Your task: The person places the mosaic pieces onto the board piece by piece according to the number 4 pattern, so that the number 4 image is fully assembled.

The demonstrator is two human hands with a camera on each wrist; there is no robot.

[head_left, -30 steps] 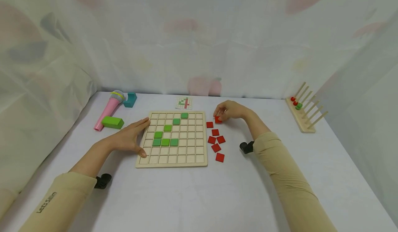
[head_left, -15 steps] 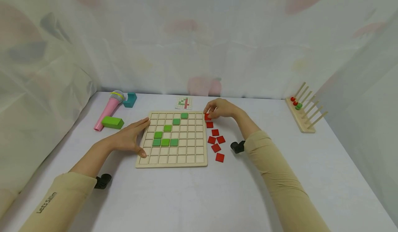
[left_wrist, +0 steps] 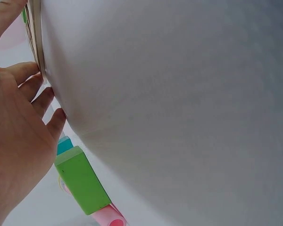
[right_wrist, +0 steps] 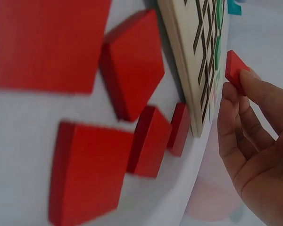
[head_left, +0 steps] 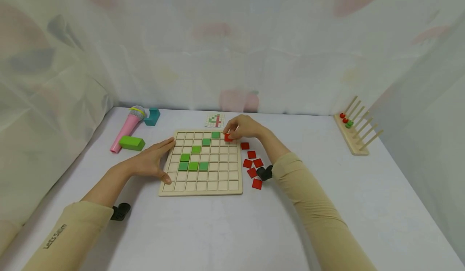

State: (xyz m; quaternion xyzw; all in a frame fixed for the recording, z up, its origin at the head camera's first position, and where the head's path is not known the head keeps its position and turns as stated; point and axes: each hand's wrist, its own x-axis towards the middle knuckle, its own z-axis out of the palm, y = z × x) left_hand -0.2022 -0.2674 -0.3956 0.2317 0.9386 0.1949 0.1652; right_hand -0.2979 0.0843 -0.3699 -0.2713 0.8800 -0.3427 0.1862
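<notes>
head view shows the right hand (head_left: 242, 128) pinching a red tile (head_left: 228, 138) between thumb and fingertips, held over the far right part of the wooden grid board (head_left: 201, 163), just right of the topmost green tile (head_left: 216, 134); whether the red tile touches the board cannot be told, since the fingers cover its upper edge. the left hand (head_left: 150, 161) lies flat with straight fingers against the board's left edge, holding nothing. loose red tiles (head_left: 251, 155) lie on the desk (head_left: 225, 230) just beside the board's right edge, and the right forearm and a dark wrist mount cover part of this group. a small pattern card (head_left: 215, 120) lies beyond the board, its print too small to read. a pink microphone (head_left: 127, 128), a green block (head_left: 131, 142) and a teal block (head_left: 151, 116) sit at the far left, the teal one partly hidden behind the microphone head. a wooden peg rack (head_left: 354, 132) stands far right. right wrist view is blurred up close, with the nearest tiles cut off by the frame. left wrist view shows mostly bare desk, with the board only as a thin edge.
</notes>
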